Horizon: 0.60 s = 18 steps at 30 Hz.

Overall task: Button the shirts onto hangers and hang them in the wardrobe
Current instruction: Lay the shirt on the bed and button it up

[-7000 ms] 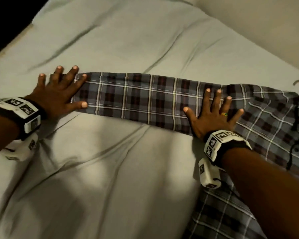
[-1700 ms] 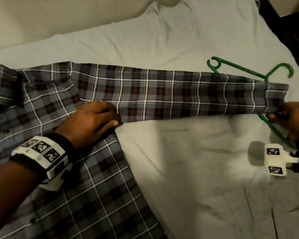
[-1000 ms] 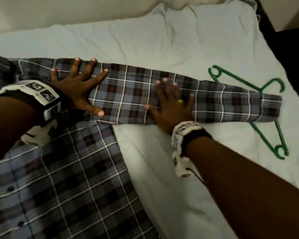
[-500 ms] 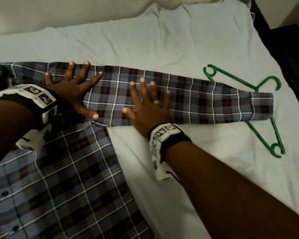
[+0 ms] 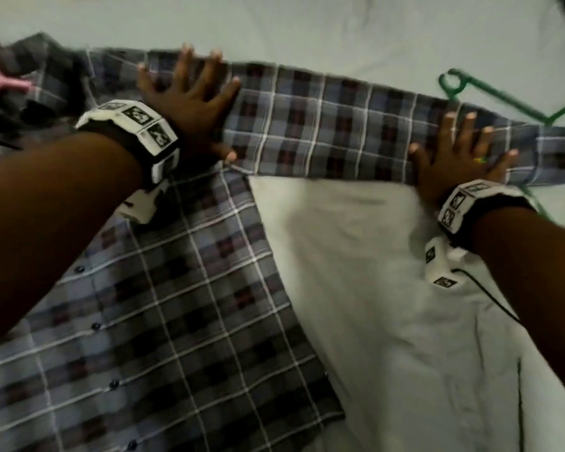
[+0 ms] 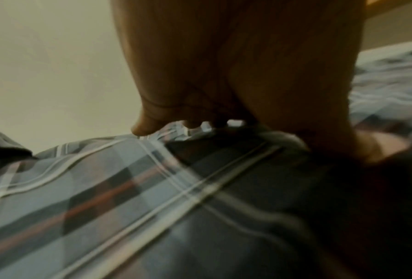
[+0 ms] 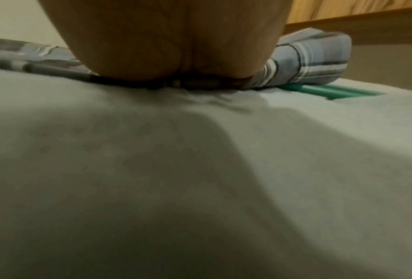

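A grey-blue plaid shirt [image 5: 163, 337] lies buttoned and flat on the bed, its sleeve [image 5: 327, 132] stretched out to the right. My left hand [image 5: 190, 102] presses flat with spread fingers on the shoulder end of the sleeve. Near the cuff, my right hand [image 5: 460, 151] lies flat on the sleeve too, fingers straight. A pink hanger [image 5: 0, 76] pokes out at the collar, top left. In the left wrist view the palm [image 6: 236, 75] rests on plaid cloth [image 6: 104, 198]. The right wrist view shows the palm [image 7: 166, 41] on the sleeve's edge, with the cuff [image 7: 307, 60] beyond.
Green hangers [image 5: 490, 93] lie on the bed under and past the cuff, also seen as green hangers [image 7: 331, 92] in the right wrist view. The pale bedsheet [image 5: 388, 305] spreads in front of the sleeve. A wooden headboard [image 7: 367, 28] stands behind.
My right hand has slid to the right along the sleeve, from its middle to near the cuff. My left hand stays pressed at the shoulder end.
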Tool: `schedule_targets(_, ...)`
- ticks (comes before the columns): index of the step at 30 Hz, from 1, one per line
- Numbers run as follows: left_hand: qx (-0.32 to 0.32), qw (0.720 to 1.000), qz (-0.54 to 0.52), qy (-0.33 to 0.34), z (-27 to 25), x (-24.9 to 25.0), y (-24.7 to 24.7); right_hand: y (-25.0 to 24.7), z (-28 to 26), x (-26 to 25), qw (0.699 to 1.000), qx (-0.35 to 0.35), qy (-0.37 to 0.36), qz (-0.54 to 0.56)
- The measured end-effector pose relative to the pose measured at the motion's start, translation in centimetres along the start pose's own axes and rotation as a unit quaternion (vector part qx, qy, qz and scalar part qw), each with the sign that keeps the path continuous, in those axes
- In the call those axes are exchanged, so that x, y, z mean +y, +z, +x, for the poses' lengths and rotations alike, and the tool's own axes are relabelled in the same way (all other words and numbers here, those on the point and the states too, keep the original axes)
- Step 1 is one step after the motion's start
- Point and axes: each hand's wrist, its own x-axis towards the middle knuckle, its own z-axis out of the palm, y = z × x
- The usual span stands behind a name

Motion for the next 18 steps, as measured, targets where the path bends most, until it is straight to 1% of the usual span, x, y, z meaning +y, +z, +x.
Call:
schedule_targets(2, 0.139, 0.990, -0.035, 0.017, -4.7, 2.1, 1.4, -0.5, -1.6, -2.5, 1.000, 0.009, 0.021, 0.019)
schedule_targets(3, 0.189, 0.980, -0.068, 0.012, -7.9, 3.5, 2.8, -0.7, -2.9, -4.1, 0.999, 0.021, 0.011, 0.029)
schedule_targets(4, 0.210, 0.972, -0.104, -0.008, -11.5, 5.3, 4.3, -0.8, -4.4, -5.7, 0.999, 0.037, -0.020, 0.034)
schedule_targets(5, 0.200, 0.970, -0.135, -0.041, -15.7, 7.1, 6.3, -0.6, -6.6, -7.6, 0.996, 0.049, -0.073, 0.033)
schedule_targets(7, 0.137, 0.974, -0.156, -0.087, -23.7, 11.1, 10.9, 0.0, -11.6, -11.4, 0.976, 0.063, -0.205, 0.026)
schedule_targets(9, 0.066, 0.983, -0.150, -0.087, -30.8, 14.7, 15.3, 1.3, -16.7, -14.3, 0.951, 0.055, -0.303, 0.010)
schedule_targets(10, 0.033, 0.984, -0.155, -0.075, -33.8, 16.1, 17.0, 2.1, -19.1, -14.8, 0.942, 0.044, -0.332, -0.001)
schedule_targets(11, 0.007, 0.985, -0.164, -0.057, -36.2, 17.2, 18.3, 3.3, -21.3, -14.7, 0.938, 0.023, -0.345, -0.009)
schedule_targets(12, -0.010, 0.984, -0.171, -0.040, -38.3, 18.1, 19.4, 4.7, -23.2, -13.8, 0.939, 0.002, -0.345, -0.014)
schedule_targets(13, -0.020, 0.984, -0.176, -0.028, -40.0, 18.8, 20.2, 6.2, -25.0, -12.2, 0.945, -0.014, -0.327, -0.018)
schedule_targets(16, -0.041, 0.984, -0.175, -0.014, -43.3, 19.8, 21.7, 9.9, -29.4, -5.6, 0.977, -0.008, -0.212, -0.034)
schedule_targets(17, -0.050, 0.984, -0.171, -0.008, -44.1, 20.0, 22.1, 10.5, -30.5, -3.6, 0.985, -0.012, -0.166, -0.038)
schedule_targets(18, -0.051, 0.985, -0.166, 0.002, -44.9, 20.3, 22.4, 10.6, -31.6, -2.2, 0.991, -0.032, -0.123, -0.038)
